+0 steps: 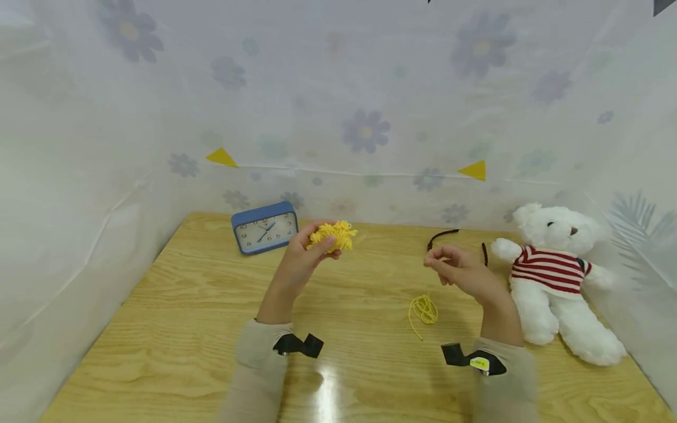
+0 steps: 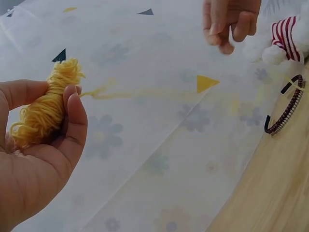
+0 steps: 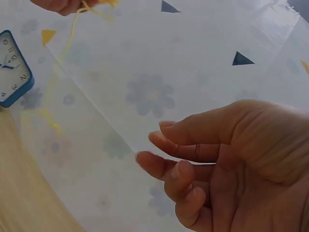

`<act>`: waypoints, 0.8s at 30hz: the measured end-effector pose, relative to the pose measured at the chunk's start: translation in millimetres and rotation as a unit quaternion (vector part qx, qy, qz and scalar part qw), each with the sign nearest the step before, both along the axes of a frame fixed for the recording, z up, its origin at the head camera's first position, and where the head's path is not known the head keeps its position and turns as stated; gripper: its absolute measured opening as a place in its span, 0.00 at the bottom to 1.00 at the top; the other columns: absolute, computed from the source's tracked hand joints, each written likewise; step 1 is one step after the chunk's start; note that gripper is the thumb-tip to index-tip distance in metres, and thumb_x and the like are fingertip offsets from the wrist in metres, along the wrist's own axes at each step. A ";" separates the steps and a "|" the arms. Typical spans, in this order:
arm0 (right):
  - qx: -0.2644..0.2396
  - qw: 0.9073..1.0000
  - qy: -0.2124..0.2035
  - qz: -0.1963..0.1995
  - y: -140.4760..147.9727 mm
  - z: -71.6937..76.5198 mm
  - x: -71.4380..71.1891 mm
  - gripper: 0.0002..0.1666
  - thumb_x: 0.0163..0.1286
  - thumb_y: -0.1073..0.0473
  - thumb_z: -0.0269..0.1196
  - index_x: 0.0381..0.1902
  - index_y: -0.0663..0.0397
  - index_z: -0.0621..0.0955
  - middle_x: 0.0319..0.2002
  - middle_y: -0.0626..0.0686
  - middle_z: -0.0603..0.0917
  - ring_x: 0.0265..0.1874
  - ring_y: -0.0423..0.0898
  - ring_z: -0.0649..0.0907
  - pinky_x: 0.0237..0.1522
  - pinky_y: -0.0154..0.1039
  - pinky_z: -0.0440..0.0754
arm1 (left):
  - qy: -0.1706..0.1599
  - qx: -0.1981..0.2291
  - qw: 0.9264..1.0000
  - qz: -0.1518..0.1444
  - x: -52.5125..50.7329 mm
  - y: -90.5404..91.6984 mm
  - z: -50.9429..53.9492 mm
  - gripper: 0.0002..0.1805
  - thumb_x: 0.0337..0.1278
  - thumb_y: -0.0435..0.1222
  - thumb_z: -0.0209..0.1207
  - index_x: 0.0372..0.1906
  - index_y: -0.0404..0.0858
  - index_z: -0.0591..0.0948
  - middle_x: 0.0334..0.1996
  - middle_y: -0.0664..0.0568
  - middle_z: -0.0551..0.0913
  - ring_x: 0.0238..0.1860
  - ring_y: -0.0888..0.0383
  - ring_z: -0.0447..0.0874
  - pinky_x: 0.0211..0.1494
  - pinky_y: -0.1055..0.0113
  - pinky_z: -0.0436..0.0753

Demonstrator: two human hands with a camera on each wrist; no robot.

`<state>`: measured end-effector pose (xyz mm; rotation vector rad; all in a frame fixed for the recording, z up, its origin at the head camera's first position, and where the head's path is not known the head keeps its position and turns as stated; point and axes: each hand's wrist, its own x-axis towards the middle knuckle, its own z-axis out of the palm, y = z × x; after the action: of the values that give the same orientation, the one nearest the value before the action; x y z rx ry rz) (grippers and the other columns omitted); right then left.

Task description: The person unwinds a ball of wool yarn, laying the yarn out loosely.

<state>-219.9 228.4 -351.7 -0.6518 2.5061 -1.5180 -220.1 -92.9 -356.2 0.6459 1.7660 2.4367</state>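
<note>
A small bundle of yellow yarn (image 1: 333, 236) is gripped between the thumb and fingers of my left hand (image 1: 301, 261), above the table. From the bundle a loose strand (image 2: 116, 95) trails off, blurred, in the left wrist view. To the right, my right hand (image 1: 457, 271) is raised over the table with loosely bent fingers. In the right wrist view no yarn shows between its thumb (image 3: 198, 126) and fingers. Below and left of that hand lies a loose tangle of yellow yarn (image 1: 425, 309) on the tabletop.
A blue clock (image 1: 265, 228) stands behind my left hand. Beyond the right hand lies a dark headband (image 2: 288, 112), partly hidden in the head view. A white teddy bear (image 1: 550, 311) in a striped shirt sits at the right. Flowered sheeting (image 1: 317, 88) surrounds the wooden table (image 1: 174, 329).
</note>
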 end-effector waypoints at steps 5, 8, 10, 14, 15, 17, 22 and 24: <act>-0.019 0.998 -0.004 0.054 -32.5 -2.3 -1.2 0.19 0.74 0.61 0.53 0.59 0.62 0.71 0.33 0.60 0.76 0.19 0.46 0.73 0.21 0.37 0.71 | 0.015 -0.051 0.997 -0.047 1.3 18.6 -5.3 0.21 0.68 0.33 0.52 0.62 0.29 0.67 0.49 0.41 0.73 0.40 0.55 0.79 0.47 0.64 0.81; -0.093 0.986 -0.013 0.141 -50.3 -3.0 0.1 0.30 0.74 0.66 0.50 0.71 0.61 0.57 0.52 0.65 0.72 0.27 0.47 0.79 0.26 0.36 0.74 | 0.023 -0.071 0.995 -0.072 2.5 27.8 -7.2 0.21 0.68 0.34 0.52 0.62 0.30 0.67 0.48 0.41 0.73 0.39 0.56 0.79 0.48 0.61 0.81; -0.143 0.969 -0.030 0.199 -60.3 -4.3 0.6 0.36 0.73 0.69 0.49 0.74 0.59 0.48 0.56 0.64 0.70 0.31 0.46 0.80 0.28 0.35 0.74 | 0.028 -0.080 0.993 -0.081 3.3 32.3 -8.1 0.21 0.68 0.35 0.52 0.61 0.30 0.68 0.50 0.42 0.73 0.39 0.57 0.79 0.48 0.60 0.81; -0.182 0.951 -0.047 0.247 -75.6 -8.9 1.1 0.36 0.72 0.72 0.50 0.73 0.56 0.50 0.38 0.57 0.76 0.32 0.45 0.81 0.28 0.33 0.75 | 0.039 -0.092 0.991 -0.090 4.8 37.0 -9.3 0.21 0.68 0.37 0.53 0.61 0.32 0.69 0.56 0.43 0.71 0.44 0.58 0.78 0.48 0.62 0.81; -0.181 0.952 -0.050 0.242 -78.3 -9.9 1.2 0.34 0.72 0.71 0.50 0.71 0.55 0.53 0.39 0.56 0.75 0.32 0.44 0.81 0.27 0.33 0.75 | 0.042 -0.093 0.991 -0.090 4.9 37.5 -9.4 0.21 0.68 0.37 0.53 0.61 0.32 0.69 0.57 0.43 0.71 0.44 0.58 0.78 0.47 0.63 0.81; -0.170 0.958 -0.051 0.226 -82.6 -11.2 1.7 0.27 0.71 0.71 0.52 0.66 0.58 0.59 0.37 0.55 0.75 0.30 0.45 0.80 0.26 0.34 0.76 | 0.045 -0.094 0.990 -0.092 5.1 37.4 -9.6 0.21 0.68 0.37 0.53 0.61 0.31 0.69 0.57 0.42 0.71 0.45 0.57 0.78 0.46 0.64 0.81; -0.132 0.974 -0.065 0.171 -83.5 -8.6 5.3 0.16 0.72 0.66 0.54 0.55 0.67 0.69 0.32 0.56 0.77 0.23 0.44 0.76 0.24 0.35 0.76 | 0.033 -0.098 0.991 -0.083 3.9 33.5 -9.6 0.22 0.68 0.38 0.54 0.61 0.33 0.69 0.50 0.43 0.74 0.42 0.56 0.78 0.47 0.61 0.81; -0.121 0.979 -0.063 0.151 -79.8 -6.4 6.9 0.16 0.72 0.64 0.54 0.52 0.70 0.71 0.28 0.54 0.77 0.21 0.44 0.74 0.24 0.35 0.76 | 0.031 -0.098 0.992 -0.079 2.7 30.9 -9.6 0.22 0.67 0.38 0.54 0.62 0.33 0.69 0.48 0.44 0.74 0.40 0.56 0.79 0.47 0.58 0.81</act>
<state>-213.0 148.6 -358.0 -0.8939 2.0355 -1.6981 -217.5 -62.1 -365.7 0.8146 1.8672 2.1304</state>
